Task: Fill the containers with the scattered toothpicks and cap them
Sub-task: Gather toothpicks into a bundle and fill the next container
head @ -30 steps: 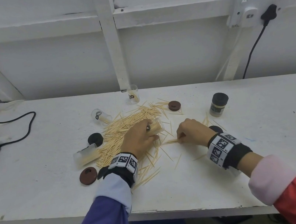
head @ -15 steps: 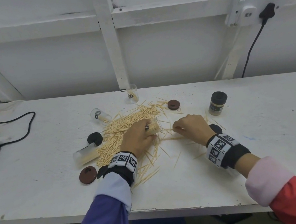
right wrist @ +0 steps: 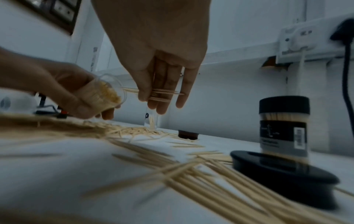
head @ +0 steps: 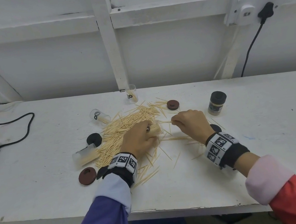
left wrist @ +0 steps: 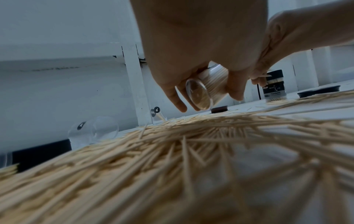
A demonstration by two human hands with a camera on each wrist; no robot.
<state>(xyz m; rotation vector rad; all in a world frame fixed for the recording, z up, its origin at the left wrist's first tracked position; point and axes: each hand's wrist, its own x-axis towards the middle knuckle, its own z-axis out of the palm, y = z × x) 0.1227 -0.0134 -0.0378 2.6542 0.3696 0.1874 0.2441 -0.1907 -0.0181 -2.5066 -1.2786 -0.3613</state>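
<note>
My left hand (head: 140,139) grips a clear container (left wrist: 205,92) tilted on its side, nearly full of toothpicks, its mouth (right wrist: 113,89) facing right. My right hand (head: 189,122) pinches a small bundle of toothpicks (right wrist: 161,94) with their tips at that mouth. A big pile of loose toothpicks (head: 126,127) lies on the white table (head: 263,132) under and left of my left hand. A capped, filled container (head: 216,103) stands at the right. Clear containers lie at the left (head: 85,154) and back left (head: 99,115); another (head: 131,93) stands at the back.
Brown caps lie at the front left (head: 87,176) and back (head: 172,104); black caps sit left of the pile (head: 94,139) and beside my right wrist (head: 216,127). A black cable (head: 16,130) and a dark device lie far left. A wall socket (head: 249,10) is on the wall.
My right hand lifted a pinch of toothpicks from the table and moved it up and left toward the container's mouth. My left hand kept hold of the container.
</note>
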